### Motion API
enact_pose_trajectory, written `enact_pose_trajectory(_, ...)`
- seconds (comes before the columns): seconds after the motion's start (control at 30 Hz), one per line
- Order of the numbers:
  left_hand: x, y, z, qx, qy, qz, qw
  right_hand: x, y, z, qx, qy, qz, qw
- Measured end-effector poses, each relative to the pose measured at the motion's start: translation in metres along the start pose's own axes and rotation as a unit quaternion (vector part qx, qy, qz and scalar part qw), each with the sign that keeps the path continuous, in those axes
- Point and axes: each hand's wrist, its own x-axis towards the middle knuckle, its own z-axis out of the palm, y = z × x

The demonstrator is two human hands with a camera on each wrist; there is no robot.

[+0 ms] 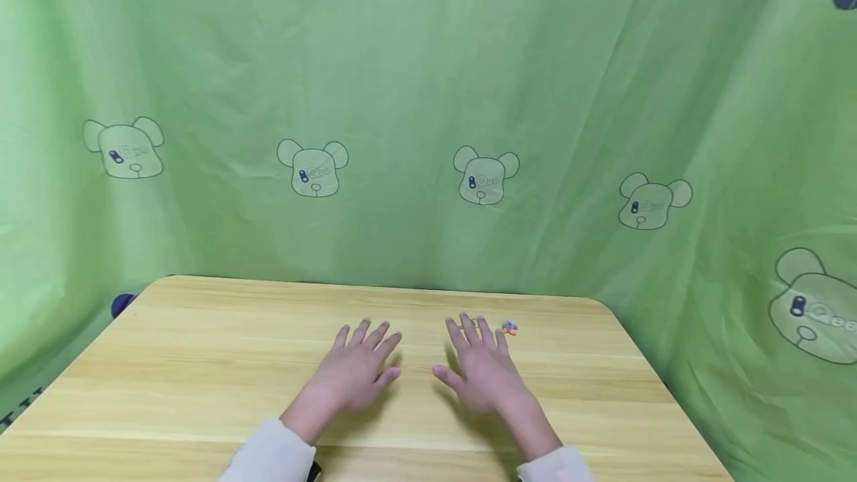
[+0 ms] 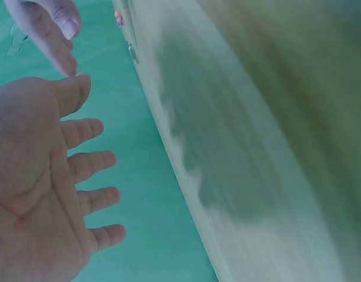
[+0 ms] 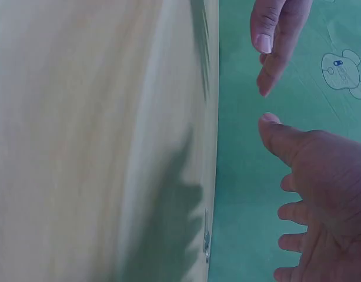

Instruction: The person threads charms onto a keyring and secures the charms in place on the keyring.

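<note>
Left grip (image 1: 351,374) and right grip (image 1: 486,374): both empty, fingers straight and spread, hovering palm-down. Small blue-and-orange toy (image 1: 509,328) just beyond right grip's little finger; another small item (image 1: 474,323) partly hidden behind that grip's fingertips, can't tell what. For a pickup, right grip probably suits: come down slow, pinch lightly with thumb and index; a brush could knock it away. Under both grips, pale wood-grain desk (image 1: 201,363); beyond, green bear-print curtain (image 1: 402,244).

The head view looks forward and down across the bench (image 1: 201,363); close, sideways-turned wrist views share its far edge.
</note>
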Motion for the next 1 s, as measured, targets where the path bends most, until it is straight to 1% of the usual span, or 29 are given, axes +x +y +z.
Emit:
enact_pose_trajectory(0.07,0.007,0.004,0.002,0.002,-0.006,0.010,0.9999,0.000,0.005,-0.004,-0.001,-0.007,0.004,1.0000)
enact_pose_trajectory(0.2,0.022,0.010,0.006,0.025,-0.016,0.029,0.9991,0.001,0.016,-0.011,-0.005,-0.016,0.011,0.9998)
enact_pose_trajectory(0.3,0.035,0.013,0.007,0.047,-0.023,0.044,0.9977,0.003,0.025,-0.016,0.001,-0.029,0.015,0.9995)
enact_pose_trajectory(0.37,0.044,0.015,0.006,0.053,-0.026,0.056,0.9967,0.003,0.032,-0.019,0.006,-0.036,0.016,0.9992)
enact_pose_trajectory(0.43,0.054,0.018,0.006,0.056,-0.029,0.067,0.9958,0.003,0.040,-0.022,0.009,-0.041,0.018,0.9989)
enact_pose_trajectory(0.53,0.068,0.022,0.009,0.049,-0.036,0.078,0.9951,0.002,0.055,-0.026,-0.001,-0.042,0.020,0.9989)
enact_pose_trajectory(0.63,0.082,0.027,0.013,0.038,-0.045,0.080,0.9950,0.002,0.068,-0.030,-0.011,-0.039,0.018,0.9990)
enact_pose_trajectory(0.8,0.105,0.035,0.021,0.035,-0.046,0.084,0.9948,0.007,0.087,-0.033,-0.017,-0.031,0.009,0.9993)
enact_pose_trajectory(1.0,0.134,0.045,0.034,0.046,-0.054,0.077,0.9945,0.021,0.107,-0.025,-0.025,-0.020,-0.012,0.9994)
